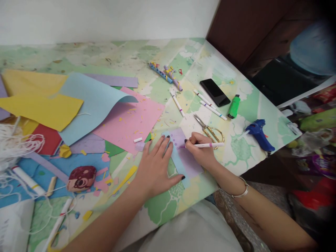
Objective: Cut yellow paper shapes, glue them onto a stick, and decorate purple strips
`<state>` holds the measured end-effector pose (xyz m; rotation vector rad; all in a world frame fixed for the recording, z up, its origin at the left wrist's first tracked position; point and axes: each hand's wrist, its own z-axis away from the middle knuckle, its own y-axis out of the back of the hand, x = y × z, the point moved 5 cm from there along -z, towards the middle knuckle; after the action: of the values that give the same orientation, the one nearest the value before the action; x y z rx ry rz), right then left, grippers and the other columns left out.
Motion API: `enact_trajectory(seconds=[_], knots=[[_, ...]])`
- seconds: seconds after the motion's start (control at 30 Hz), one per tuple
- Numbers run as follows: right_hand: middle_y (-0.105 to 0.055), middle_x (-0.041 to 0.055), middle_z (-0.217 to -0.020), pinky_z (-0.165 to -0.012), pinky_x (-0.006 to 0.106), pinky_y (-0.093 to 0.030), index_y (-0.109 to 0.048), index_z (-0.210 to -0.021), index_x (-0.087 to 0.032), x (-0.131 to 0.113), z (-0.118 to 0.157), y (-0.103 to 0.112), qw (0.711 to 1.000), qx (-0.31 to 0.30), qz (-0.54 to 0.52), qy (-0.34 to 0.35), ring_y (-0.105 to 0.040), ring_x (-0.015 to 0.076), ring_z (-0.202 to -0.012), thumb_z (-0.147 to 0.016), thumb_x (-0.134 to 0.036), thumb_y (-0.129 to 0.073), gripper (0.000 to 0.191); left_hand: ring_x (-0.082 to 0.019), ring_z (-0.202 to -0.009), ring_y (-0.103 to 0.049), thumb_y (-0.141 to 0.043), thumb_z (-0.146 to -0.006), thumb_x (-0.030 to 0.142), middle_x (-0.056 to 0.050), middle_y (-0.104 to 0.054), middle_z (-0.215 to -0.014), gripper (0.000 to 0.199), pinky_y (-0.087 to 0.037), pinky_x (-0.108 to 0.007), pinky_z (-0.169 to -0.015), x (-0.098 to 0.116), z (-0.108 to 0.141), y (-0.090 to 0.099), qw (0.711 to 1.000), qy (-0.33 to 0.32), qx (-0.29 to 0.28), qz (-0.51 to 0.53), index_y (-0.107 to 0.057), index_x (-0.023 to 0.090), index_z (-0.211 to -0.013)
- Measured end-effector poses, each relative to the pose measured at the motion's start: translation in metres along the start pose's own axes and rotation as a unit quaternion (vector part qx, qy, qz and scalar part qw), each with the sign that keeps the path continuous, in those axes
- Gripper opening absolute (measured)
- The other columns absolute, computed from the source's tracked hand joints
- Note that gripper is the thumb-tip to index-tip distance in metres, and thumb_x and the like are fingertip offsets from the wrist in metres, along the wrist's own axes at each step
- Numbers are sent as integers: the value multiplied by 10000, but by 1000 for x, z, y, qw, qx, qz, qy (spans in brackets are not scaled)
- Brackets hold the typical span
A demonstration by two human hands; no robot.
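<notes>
In the head view my right hand grips a white marker with a purple band. Its tip touches a small sheet of purple paper that has a light blue strip along its left side. A column of small purple circles runs along the strip where the two colours meet. My left hand lies flat with fingers spread, its fingertips at the sheet's left edge. Close by the left fingertips is a white marker cap. Gold-handled scissors rest just beyond my right hand.
Loose markers, a black phone, a green highlighter and a blue glue gun lie at the right. Decorated paper rolls are further back. Coloured sheets, white cord and paper scraps cover the left.
</notes>
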<state>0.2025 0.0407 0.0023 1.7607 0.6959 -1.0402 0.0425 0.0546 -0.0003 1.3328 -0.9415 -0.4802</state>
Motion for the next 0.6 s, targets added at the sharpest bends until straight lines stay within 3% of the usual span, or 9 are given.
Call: enact_trajectory(seconds=[0.23, 0.4, 0.6], knots=[[-362, -71, -486, -470, 229, -274, -342, -546, -201, 5, 3, 6, 998, 36, -37, -47, -332, 82, -473, -735, -208, -595, 316, -317, -1382, -171, -491, -729, 653, -157, -280, -1479, 835, -72, -547, -1108, 0, 0, 0, 1000, -2, 11, 4, -347, 123, -1358], [-408, -68, -491, -444, 222, -272, -389, -571, -199, 2, 18, 7, 999, -7, -19, -38, -360, 80, -455, -728, -225, -618, 279, -308, -1388, -156, -484, -730, 659, -151, -272, -1484, 850, -70, -549, -1109, 0, 1, 0, 1000, 5, -3, -1, -340, 112, -1364], [-352, -73, -438, -454, 223, -267, -301, -503, -197, -1, 24, 6, 999, -22, 49, -3, -333, 72, -433, -731, -189, -557, 343, -304, -1388, -156, -476, -734, 663, -147, -274, -1484, 857, -73, -546, -1112, 0, 0, 1, 1000, 6, -2, -2, -335, 101, -1365]])
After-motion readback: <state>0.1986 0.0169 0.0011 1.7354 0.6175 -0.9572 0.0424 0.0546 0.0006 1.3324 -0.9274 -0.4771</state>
